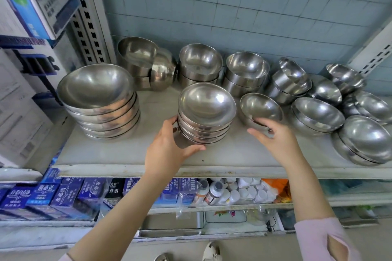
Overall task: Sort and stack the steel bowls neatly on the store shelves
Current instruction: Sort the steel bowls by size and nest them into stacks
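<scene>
the left hand wraps the base of the mid stack, fingers curled round its far-left side and thumb pressed under the near rim, so it is gripping the stack. the right hand has its fingers hooked over the near rim of a single bowl just right of that stack, thumb stretched out toward the stack; it looks like a light hold on the rim, not a full clamp.

the step in hand seems to be adding the single bowl to the mid stack. to do it well, keep the left hand steady as a brace, lift the bowl clear of the shelf, bring it level over the top bowl and lower it centred so it nests and does not slide off. the polished steel will be slippery, so a pinch on the rim should be firm.

the bowls are shiny, shallow and round, mouths up. left of the fingers sits a wide stack of bigger bowls; beyond them, deeper bowls in short piles along the wall; far right, loose bowls lean untidily, not yet sorted.
</scene>
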The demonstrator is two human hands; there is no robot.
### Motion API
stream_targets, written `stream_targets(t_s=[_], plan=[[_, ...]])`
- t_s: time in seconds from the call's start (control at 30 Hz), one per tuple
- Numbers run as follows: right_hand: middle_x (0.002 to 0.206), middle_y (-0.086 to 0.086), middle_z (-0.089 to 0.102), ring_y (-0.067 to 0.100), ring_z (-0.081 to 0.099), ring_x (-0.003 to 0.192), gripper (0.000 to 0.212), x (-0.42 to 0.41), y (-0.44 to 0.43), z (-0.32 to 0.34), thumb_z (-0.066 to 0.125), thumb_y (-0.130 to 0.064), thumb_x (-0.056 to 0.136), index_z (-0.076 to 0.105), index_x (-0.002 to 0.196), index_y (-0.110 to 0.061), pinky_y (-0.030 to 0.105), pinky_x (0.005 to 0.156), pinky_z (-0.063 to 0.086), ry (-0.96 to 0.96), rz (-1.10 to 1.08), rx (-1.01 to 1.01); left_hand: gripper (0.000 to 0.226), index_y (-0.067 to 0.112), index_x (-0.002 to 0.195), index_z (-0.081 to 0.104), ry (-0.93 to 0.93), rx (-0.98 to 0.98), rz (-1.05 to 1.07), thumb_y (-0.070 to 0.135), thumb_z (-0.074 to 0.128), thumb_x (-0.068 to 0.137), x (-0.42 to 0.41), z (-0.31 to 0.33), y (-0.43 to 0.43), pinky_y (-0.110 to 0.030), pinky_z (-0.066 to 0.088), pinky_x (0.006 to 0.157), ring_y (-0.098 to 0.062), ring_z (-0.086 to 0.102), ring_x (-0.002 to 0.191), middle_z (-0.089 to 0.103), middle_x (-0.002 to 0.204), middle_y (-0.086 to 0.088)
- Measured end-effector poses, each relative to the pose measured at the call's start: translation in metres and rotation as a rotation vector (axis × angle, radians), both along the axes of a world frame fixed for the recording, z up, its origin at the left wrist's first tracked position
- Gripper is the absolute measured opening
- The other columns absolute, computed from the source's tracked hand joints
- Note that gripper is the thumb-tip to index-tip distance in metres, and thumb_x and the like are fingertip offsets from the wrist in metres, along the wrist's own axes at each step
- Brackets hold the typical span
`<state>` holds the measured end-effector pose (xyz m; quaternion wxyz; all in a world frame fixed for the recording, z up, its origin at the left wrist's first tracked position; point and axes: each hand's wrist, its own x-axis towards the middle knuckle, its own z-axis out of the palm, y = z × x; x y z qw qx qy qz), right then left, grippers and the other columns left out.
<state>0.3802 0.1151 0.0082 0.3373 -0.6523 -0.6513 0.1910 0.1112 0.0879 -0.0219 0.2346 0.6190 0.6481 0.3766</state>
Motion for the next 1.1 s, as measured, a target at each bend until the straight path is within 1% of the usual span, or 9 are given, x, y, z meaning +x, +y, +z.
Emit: stream_targets(t_s=[0.2,0.27,0.37,0.47,0.53,0.63,0.8,1.0,1.1], plan=[[0.084,-0.014,0.064,0.019,0.060,0.086,0.018,0.001,-0.006,-0.009,0.081,-0.006,0.078,0.079,0.096,-0.008,0.036,0.081,0.049,-0.073,-0.042,0.115,0.105,0.021,0.139,0.036,-0.002,0.011,-0.010,0.068,0.073,0.052,0.000,0.000,-0.001,-0.025,0.044,0.079,-0.010,0.059,0.117,0.060,0.131,0.004],[0.083,-0.007,0.070,0.022,0.065,0.086,0.015,0.001,-0.012,-0.012,0.082,-0.007,0.078,0.080,0.092,-0.011,0.031,0.078,0.050,-0.047,-0.051,0.130,0.105,0.021,0.139,0.036,-0.002,0.015,-0.012,0.068,0.073,0.052,-0.001,0.000,-0.001,-0.025,0.046,0.080,-0.011,0.059,0.117,0.060,0.131,0.004],[0.089,0.004,0.075,0.006,0.063,0.076,0.020,-0.004,-0.024,-0.003,0.081,-0.011,0.079,0.076,0.089,-0.028,0.013,0.072,0.047,0.081,-0.054,0.127,0.105,0.020,0.139,0.035,-0.002,0.013,-0.022,0.068,0.075,0.054,-0.002,0.000,-0.001,-0.028,0.048,0.084,-0.011,0.058,0.118,0.060,0.131,0.003],[0.082,-0.016,0.074,-0.006,0.062,0.075,0.028,-0.013,-0.037,0.025,0.080,-0.015,0.081,0.070,0.084,-0.041,0.008,0.070,0.046,0.203,-0.039,0.181,0.105,0.021,0.139,0.035,-0.012,-0.001,-0.025,0.068,0.074,0.053,-0.002,0.001,-0.001,-0.029,0.048,0.084,-0.011,0.058,0.119,0.060,0.131,0.003],[0.081,-0.025,0.072,-0.002,0.063,0.077,0.027,-0.021,-0.043,0.047,0.079,-0.019,0.081,0.070,0.087,-0.044,0.012,0.072,0.049,0.232,-0.012,0.267,0.105,0.021,0.139,0.035,-0.017,-0.003,-0.026,0.068,0.073,0.053,-0.002,0.002,-0.001,-0.029,0.048,0.083,-0.012,0.057,0.119,0.060,0.131,0.003],[0.083,-0.024,0.072,0.004,0.063,0.078,0.026,-0.040,-0.045,0.078,0.079,-0.017,0.082,0.071,0.091,-0.041,0.016,0.077,0.050,0.207,0.069,0.403,0.102,0.021,0.139,0.035,-0.011,-0.014,-0.012,0.065,0.076,0.056,-0.001,0.003,-0.002,-0.026,0.045,0.079,-0.013,0.058,0.118,0.061,0.129,0.002],[0.087,-0.026,0.066,0.003,0.061,0.084,0.015,-0.089,-0.033,0.086,0.080,-0.020,0.081,0.076,0.095,-0.024,0.018,0.082,0.048,-0.039,0.298,0.538,0.100,0.019,0.140,0.035,-0.007,-0.005,0.005,0.062,0.078,0.060,-0.001,0.002,-0.003,-0.029,0.044,0.081,-0.018,0.056,0.119,0.060,0.130,0.000],[0.086,-0.016,0.069,0.006,0.061,0.087,0.013,-0.104,-0.022,0.060,0.082,-0.015,0.078,0.081,0.092,-0.016,0.007,0.084,0.043,-0.170,0.353,0.524,0.098,0.012,0.138,0.038,-0.030,0.036,0.037,0.057,0.080,0.062,-0.002,0.000,-0.005,-0.035,0.046,0.085,-0.022,0.054,0.119,0.056,0.132,-0.004],[0.086,-0.014,0.070,0.008,0.061,0.092,0.013,-0.105,-0.016,0.056,0.081,-0.016,0.079,0.081,0.092,-0.017,0.010,0.087,0.045,-0.145,0.361,0.485,0.096,0.007,0.136,0.041,-0.052,0.073,0.087,0.052,0.081,0.061,-0.003,-0.002,-0.005,-0.039,0.048,0.083,-0.025,0.053,0.120,0.055,0.131,-0.005]])
